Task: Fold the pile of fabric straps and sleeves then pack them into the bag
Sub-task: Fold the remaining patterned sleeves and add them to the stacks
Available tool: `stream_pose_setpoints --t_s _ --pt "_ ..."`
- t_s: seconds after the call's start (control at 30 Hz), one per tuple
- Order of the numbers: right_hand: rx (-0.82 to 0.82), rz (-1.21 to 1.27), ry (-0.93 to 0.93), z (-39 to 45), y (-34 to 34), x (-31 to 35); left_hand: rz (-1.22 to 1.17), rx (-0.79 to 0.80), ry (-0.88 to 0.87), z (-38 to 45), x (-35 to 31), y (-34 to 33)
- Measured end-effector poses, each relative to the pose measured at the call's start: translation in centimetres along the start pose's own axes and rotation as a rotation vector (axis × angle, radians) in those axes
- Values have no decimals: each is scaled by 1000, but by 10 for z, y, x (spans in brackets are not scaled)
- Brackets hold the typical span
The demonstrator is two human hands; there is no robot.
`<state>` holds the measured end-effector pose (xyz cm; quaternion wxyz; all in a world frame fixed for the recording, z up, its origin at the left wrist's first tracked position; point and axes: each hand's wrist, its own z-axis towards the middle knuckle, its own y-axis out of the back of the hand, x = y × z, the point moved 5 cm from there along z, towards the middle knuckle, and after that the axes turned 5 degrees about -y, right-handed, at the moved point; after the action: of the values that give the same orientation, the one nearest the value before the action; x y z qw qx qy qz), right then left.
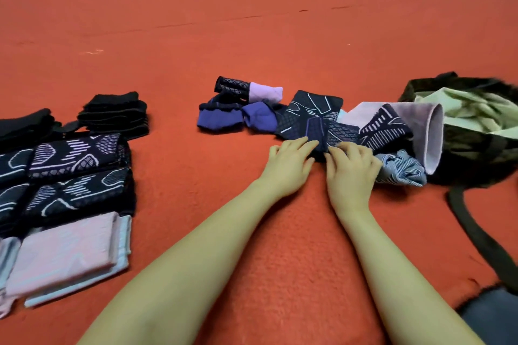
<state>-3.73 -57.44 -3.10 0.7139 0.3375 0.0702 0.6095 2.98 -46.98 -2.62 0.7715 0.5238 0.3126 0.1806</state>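
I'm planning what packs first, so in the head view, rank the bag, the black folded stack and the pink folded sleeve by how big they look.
1. Bag.
2. Pink folded sleeve, though it lies nearer the camera.
3. Black folded stack.

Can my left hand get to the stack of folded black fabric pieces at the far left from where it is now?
Probably yes. The left hand rests on the dark patterned sleeve, and only bare red carpet lies between it and the stack of folded black fabric pieces.
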Motion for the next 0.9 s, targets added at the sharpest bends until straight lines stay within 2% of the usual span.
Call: stream_pose_setpoints --t_s 0.23,0.4,0.6,0.7,0.9 --pt "-76 228 181 -4 28 42 -187 -247 -55 -38 17 29" --pt "-37 401 185 -21 46 84 -173 -394 -10 -92 44 63" --pt "64 540 172 -47 69 132 -236 -329 73 -159 54 87" --pt "124 594 150 -60 81 155 -248 -388 100 -185 52 102" --pt "273 656 205 -89 93 183 -108 -393 64 -229 63 121"
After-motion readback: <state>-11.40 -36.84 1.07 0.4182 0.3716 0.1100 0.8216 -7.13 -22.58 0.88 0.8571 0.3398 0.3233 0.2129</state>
